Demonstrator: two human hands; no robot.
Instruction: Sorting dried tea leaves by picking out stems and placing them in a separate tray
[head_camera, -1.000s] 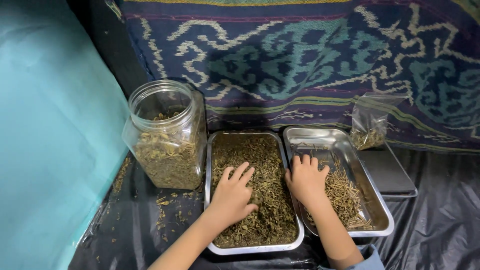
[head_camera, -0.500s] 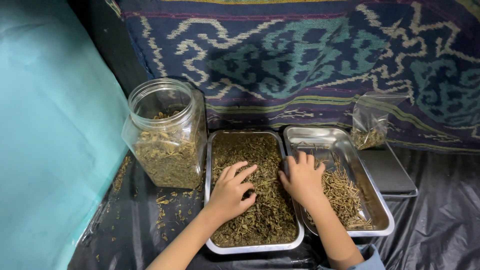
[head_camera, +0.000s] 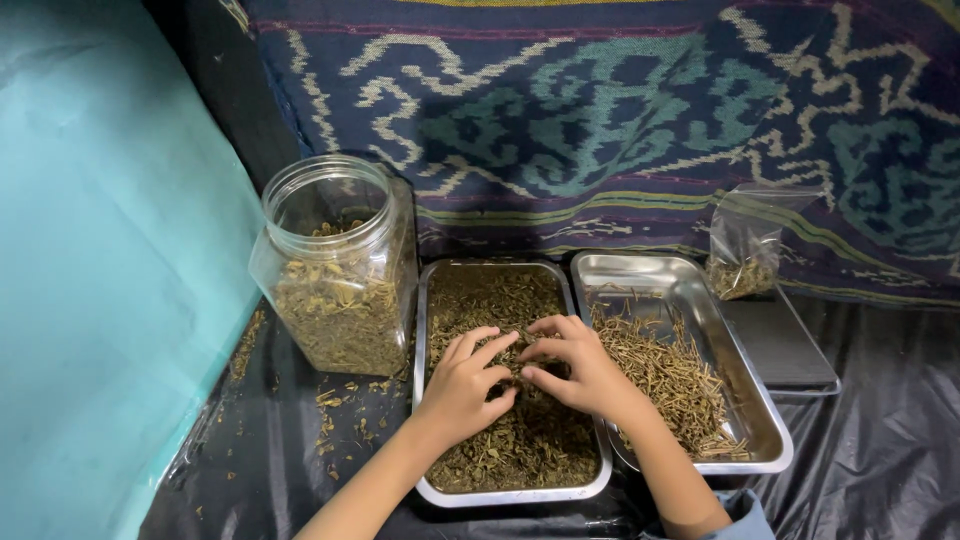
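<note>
Both my hands are in the left steel tray (head_camera: 510, 494), which is full of dark dried leaves (head_camera: 500, 455). My left hand (head_camera: 462, 388) rests on the leaves with its fingers apart and bent. My right hand (head_camera: 583, 372) has reached across from the right, and its fingertips pinch into the leaves just beside my left fingers. The right steel tray (head_camera: 772, 425) holds a layer of thin pale dried stems (head_camera: 665, 375) towards its near side, and its far end is bare metal.
A clear plastic jar (head_camera: 338, 265) without a lid, half full of dried leaves, stands left of the trays. A small clear bag (head_camera: 745, 250) of herbs leans on the patterned woven cloth (head_camera: 600, 110). A flat dark scale (head_camera: 785, 350), black plastic sheeting (head_camera: 880, 450) and a teal wall (head_camera: 100, 260) surround them.
My right hand has moved left from the stem tray into the leaf tray, next to my left hand. My left hand has stayed in place and curled its fingers.
</note>
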